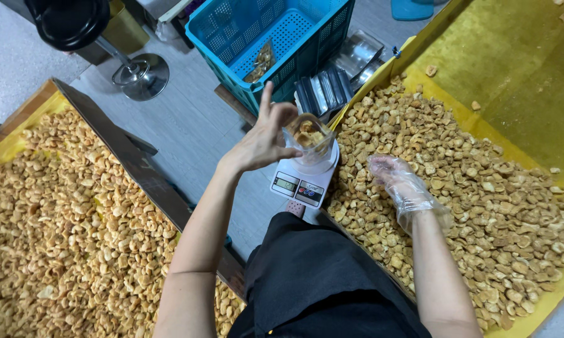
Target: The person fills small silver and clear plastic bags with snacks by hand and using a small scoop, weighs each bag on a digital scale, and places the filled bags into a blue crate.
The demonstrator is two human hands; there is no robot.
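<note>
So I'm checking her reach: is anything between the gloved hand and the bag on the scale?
Nothing visible: the right hand rests on snack pieces, open gap to the bag, held by the left hand.

Grey tiled floor (188, 125) is showing between two yellow-lined trays. Black stool (69, 22) on a chrome base (141, 75) is standing top left. Blue plastic crate (332, 31) is sitting ahead, even light falling overall.

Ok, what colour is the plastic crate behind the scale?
Blue, a perforated plastic crate just beyond the white scale; the head view shows it.
</note>
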